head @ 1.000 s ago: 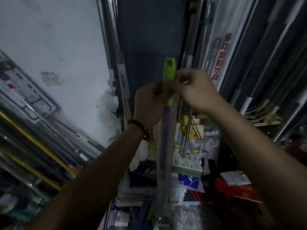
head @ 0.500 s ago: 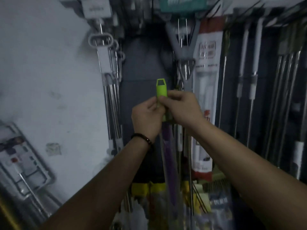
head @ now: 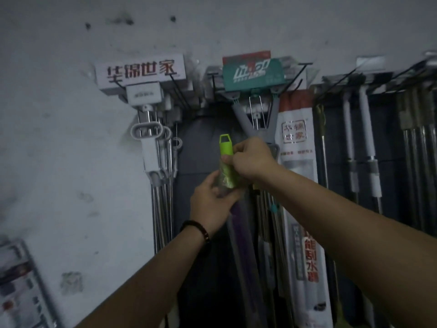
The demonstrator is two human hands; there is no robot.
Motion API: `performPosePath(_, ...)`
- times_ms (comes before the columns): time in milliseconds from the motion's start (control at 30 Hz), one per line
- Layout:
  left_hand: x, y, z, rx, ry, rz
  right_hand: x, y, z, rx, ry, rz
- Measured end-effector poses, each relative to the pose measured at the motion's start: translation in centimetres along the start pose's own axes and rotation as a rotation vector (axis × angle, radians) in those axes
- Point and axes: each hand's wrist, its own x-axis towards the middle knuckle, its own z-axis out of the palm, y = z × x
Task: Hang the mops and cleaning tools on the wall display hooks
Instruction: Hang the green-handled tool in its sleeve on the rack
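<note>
The lime-green plastic mop handle point(head: 225, 147), with a hanging loop at its tip, stood upright in front of a dark grey wall panel point(head: 201, 143), its loop below the display hooks and not on any of them. A crinkled clear plastic sleeve point(head: 227, 179) covered its lower green part, and a purple shaft point(head: 238, 223) ran down from there.

Above and to the left, a white box sign point(head: 142, 72) bore the red characters 华锦世家. Above and to the right hung a teal card point(head: 254, 73) whose white lettering was too blurred to read. A long white packet point(head: 295, 147) with a red top hung just right of the hands; a boxed mark on it seemed to read 华锦世家, and red characters lower down included 能刮水.

The room was dim. A stained white plaster wall point(head: 59, 162) filled the left and top. Black wire hooks point(head: 298, 75) jutted out along a rail, carrying steel-shafted mops with white loop grips point(head: 149, 143) on the left, a grey forked tool point(head: 254, 125) in the middle and white poles point(head: 365, 138) on the right. Blurred printed packaging point(head: 19, 285) showed at the lower left.

The left hand point(head: 210, 204), a dark beaded bracelet point(head: 196, 229) on its wrist, had its fingers curled round the sleeved part of the mop handle from below. The right hand point(head: 253, 159) pinched the mop handle just under the loop, thumb against the green plastic.
</note>
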Motion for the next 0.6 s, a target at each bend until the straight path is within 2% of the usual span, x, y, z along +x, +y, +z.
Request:
performPosePath(67,1.2,0.3,-0.2,-0.047,-0.048,-0.04,1.7,-0.5,0.8,-0.009,0.003,-0.021)
performPosePath(200,5.6,1.6,-0.1,-0.018,-0.031,-0.017,5.3,-1.4,1.5,-0.003,0.065,-0.065)
performPosePath(333,9.9,2.8,0.6,0.034,0.047,0.052,9.0,-3.2,0.6,0.051,0.131,-0.098)
performPosePath(600,16.5,3.0,0.7,0.123,0.151,0.146,14.9,-5.1,1.4,0.044,0.133,-0.127)
